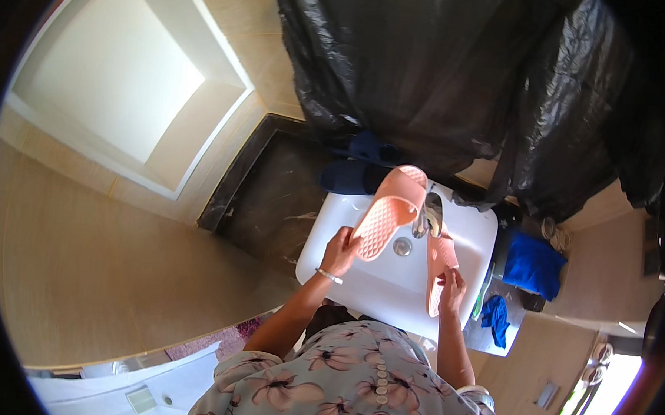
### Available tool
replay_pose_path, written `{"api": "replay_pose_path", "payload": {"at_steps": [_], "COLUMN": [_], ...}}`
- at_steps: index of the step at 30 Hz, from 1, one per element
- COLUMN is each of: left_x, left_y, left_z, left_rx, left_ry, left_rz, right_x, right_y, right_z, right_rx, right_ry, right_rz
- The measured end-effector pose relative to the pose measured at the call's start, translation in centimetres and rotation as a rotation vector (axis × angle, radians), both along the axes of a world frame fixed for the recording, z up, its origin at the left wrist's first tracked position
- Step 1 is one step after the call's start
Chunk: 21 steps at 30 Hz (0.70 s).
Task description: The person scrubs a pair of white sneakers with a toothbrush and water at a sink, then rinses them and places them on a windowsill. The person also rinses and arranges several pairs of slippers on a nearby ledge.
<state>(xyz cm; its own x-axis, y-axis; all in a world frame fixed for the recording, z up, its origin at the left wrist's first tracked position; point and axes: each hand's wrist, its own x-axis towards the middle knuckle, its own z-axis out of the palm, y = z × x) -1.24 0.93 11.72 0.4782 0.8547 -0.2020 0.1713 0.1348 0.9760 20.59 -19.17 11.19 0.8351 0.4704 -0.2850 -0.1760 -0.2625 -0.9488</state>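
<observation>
My left hand point(341, 251) grips the heel end of a pink slide sandal point(380, 227), its quilted footbed turned up towards me. This sandal is raised over the left part of a white washbasin point(330, 263). In my right hand point(452, 288) is a second pink slide sandal point(441, 255), tilted on its side over the right part of the basin. A chrome faucet point(433, 212) stands between the two sandals at the back of the basin. The round metal drain point(402, 246) shows below it.
Dark blue slippers point(347, 177) lie on the dark stone counter point(266, 188) behind the basin. Black plastic sheeting point(416, 72) hangs at the back. To the right are a folded blue cloth point(535, 265), a crumpled blue cloth point(494, 319) and a green-handled brush-like item point(480, 300).
</observation>
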Motion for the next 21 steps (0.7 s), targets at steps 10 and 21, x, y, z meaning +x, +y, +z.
{"api": "replay_pose_path", "payload": {"at_steps": [10, 21], "left_x": [-4.6, -1.2], "left_y": [-6.1, -8.2], "left_z": [-2.4, -2.9], "left_rx": [-0.219, -0.137], "left_ry": [-0.352, -0.172], "left_rz": [0.054, -0.151], "right_x": [-4.7, -7.5], "right_y": [-1.3, 0.8], "right_z": [-0.3, 2.3], "right_rx": [0.149, 0.338], "right_ry": [0.224, 0.311], "right_rz": [0.037, -0.023]}}
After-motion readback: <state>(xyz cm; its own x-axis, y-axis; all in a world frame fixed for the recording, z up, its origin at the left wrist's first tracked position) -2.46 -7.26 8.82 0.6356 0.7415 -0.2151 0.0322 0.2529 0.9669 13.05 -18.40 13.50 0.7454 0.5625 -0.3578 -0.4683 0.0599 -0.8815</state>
